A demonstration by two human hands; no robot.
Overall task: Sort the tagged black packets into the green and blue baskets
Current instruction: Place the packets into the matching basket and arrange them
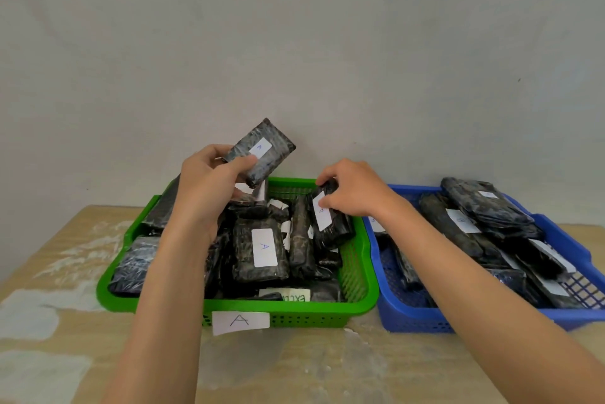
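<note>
Black and wrapped in glossy plastic, a packet (262, 155) with a white tag marked A is pinched between the thumb and curled fingers of the person's left hand (209, 184), lifted above the far rim of the green basket (284, 305). The right hand (353, 189) curls its fingers round a second tagged packet (327, 220), tilted in that basket's far right corner. More black packets crowd the green basket, whose front carries a paper label (240, 322) marked A. Just beside it on the right, the blue basket (409, 315) holds packets stacked toward its right side. Pale table (294, 371) surface shows in front and to the left.
</note>
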